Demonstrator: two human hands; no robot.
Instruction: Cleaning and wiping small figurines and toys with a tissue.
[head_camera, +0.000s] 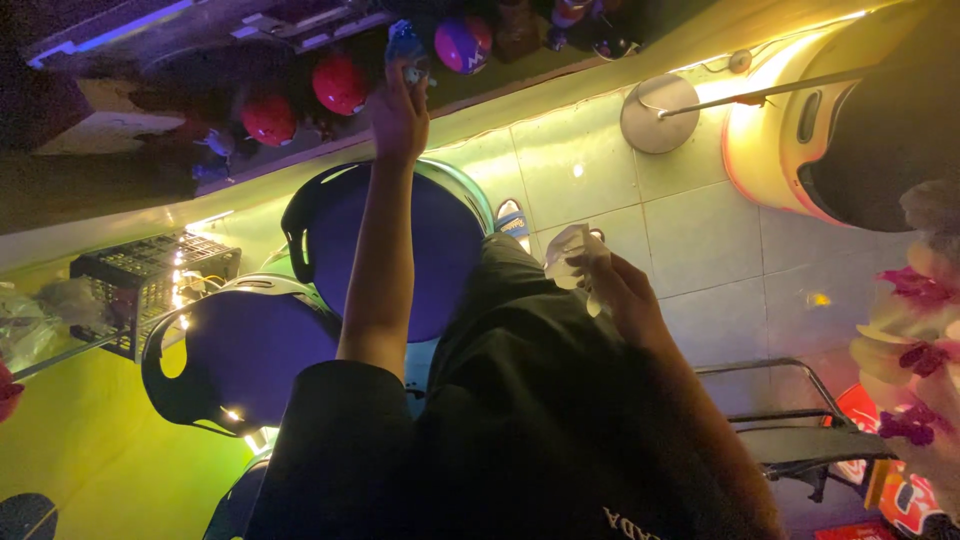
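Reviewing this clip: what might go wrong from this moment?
1. The left hand pinches a small toy by the fingertips at full reach. It could slip and fall among the stools below.
2. The shelf is crowded with round toys, so the hand may knock one off.
3. The right hand is taken up by a clear wrapper, so it probably could not catch anything.

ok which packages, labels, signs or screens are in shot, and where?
Clear wrapper: crumpled, see-through, held in the right hand, mid-frame.
Red printed items: bottom right corner, red with white and blue marks; kind unclear.
Shirt print: white letters on black, bottom edge.
Small figure: blue and white, in the left hand, top; no label visible.
Screens: none.
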